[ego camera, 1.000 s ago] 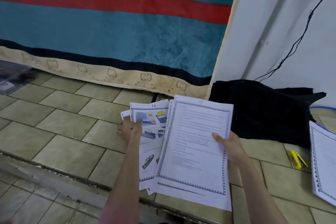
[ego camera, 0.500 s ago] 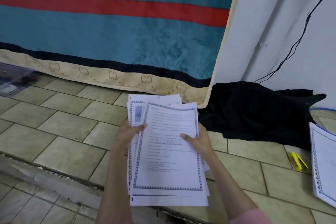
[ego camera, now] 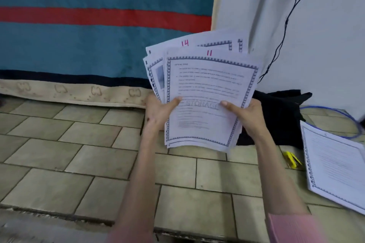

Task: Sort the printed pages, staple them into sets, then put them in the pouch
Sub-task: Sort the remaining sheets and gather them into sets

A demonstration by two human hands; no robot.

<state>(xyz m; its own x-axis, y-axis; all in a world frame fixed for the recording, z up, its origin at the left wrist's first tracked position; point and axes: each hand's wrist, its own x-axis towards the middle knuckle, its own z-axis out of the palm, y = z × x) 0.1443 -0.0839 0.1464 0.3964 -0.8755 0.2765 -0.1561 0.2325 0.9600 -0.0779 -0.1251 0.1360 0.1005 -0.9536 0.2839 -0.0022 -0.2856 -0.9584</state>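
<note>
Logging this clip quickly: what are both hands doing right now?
Left hand: grips the sheaf of printed pages at its left edge.
Right hand: grips the same sheaf at its right edge.

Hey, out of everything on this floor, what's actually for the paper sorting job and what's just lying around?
For the job:
- stack of printed pages held by left hand and right hand
- second pile of pages
- yellow stapler

Lying about:
- black cloth
- blue cable
- teal blanket
</note>
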